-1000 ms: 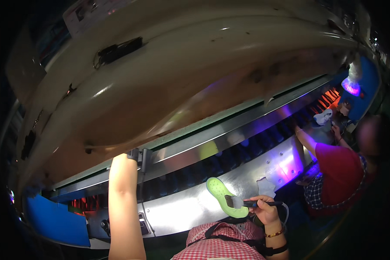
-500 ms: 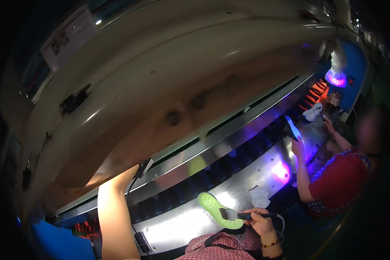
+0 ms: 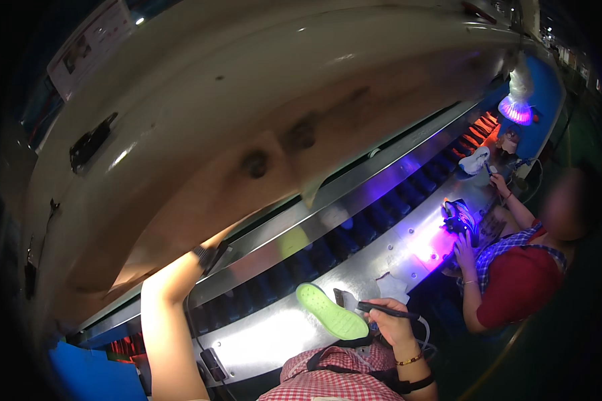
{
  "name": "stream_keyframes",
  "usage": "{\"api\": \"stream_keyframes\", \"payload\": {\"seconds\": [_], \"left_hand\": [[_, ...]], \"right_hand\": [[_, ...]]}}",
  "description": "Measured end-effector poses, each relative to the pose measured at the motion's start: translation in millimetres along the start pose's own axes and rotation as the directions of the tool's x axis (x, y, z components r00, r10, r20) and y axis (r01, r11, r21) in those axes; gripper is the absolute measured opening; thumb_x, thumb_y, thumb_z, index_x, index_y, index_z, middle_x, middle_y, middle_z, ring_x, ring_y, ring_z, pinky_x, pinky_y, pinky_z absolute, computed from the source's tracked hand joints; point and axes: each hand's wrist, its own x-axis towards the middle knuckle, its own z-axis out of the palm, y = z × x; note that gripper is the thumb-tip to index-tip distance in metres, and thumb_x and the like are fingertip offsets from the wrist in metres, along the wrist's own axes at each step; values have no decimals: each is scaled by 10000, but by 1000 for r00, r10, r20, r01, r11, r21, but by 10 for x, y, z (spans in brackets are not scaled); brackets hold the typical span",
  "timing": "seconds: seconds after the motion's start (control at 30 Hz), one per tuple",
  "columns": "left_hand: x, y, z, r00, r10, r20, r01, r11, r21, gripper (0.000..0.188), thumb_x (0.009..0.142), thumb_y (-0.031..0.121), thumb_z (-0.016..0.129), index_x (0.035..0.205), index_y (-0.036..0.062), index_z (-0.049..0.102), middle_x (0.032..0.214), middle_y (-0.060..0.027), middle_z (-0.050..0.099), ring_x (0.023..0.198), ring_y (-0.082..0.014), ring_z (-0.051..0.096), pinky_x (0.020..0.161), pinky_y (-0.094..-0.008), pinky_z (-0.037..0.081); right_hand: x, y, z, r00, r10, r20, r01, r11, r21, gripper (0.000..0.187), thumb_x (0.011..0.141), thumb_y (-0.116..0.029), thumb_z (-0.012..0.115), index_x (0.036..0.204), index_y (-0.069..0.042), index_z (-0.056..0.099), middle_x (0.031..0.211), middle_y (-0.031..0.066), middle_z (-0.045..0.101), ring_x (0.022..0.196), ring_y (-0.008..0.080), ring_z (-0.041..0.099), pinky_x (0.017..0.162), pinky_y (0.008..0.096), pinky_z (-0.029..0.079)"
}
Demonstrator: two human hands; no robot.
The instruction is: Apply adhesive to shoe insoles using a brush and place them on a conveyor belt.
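Note:
My right hand [image 3: 392,325] is closed round the black handle of a flat, wide-bristled brush [image 3: 346,299]; a pale tube runs from the handle's back end. Just left of the hand lies a light green shoe sole [image 3: 324,309], its holed end pointing away to the left. The bristles are beside the sole's upper right edge; whether they touch it I cannot tell. On the left, my arm reaches under the big pale machine hood [image 3: 201,160]. My left hand [image 3: 222,236] is mostly hidden there, its fingers out of sight, near a dark strap or device at the wrist.
A metal ledge [image 3: 267,337] curves before me, with a dark roller conveyor [image 3: 274,274] behind it. A whitish flat piece [image 3: 393,286] lies right of the brush. At right a co-worker in a red sleeve [image 3: 518,284] handles a dark shoe [image 3: 458,217] under purple light. A black box [image 3: 212,364] with a cable sits near my left arm.
The brush has lifted off the sole's face to its upper right edge. My left arm has reached farther under the hood. The co-worker's shoe has been turned over or lowered.

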Motion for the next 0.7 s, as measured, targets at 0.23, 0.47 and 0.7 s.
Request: {"api": "stream_keyframes", "payload": {"seconds": [0.23,0.47,0.7], "left_hand": [[-1829,106,54,837,-425,-344,-86,518,-851,183,777,217,576,767,45,515,945,-99,524,951,-215,479,867,-349,363],[-2437,573,646,691,-704,162,-212,-412,-886,514,700,15,530,1184,-17,362,1098,-122,480,1031,-211,487,901,-328,390],[-3053,446,944,981,-163,105,-72,-810,-582,702,710,275,664,1246,-41,338,1128,-190,515,1044,-283,531,919,-388,416]], "right_hand": [[123,55,214,1000,-4,4,4,998,-58,195,763,41,549,952,27,595,961,142,614,854,176,582,802,282,449],[152,110,384,1000,-10,17,11,993,-116,206,746,39,573,951,52,588,954,147,617,882,191,585,831,287,444],[57,100,652,997,-73,31,77,987,-143,209,730,24,577,938,36,601,986,171,609,929,222,578,889,318,414]]}}
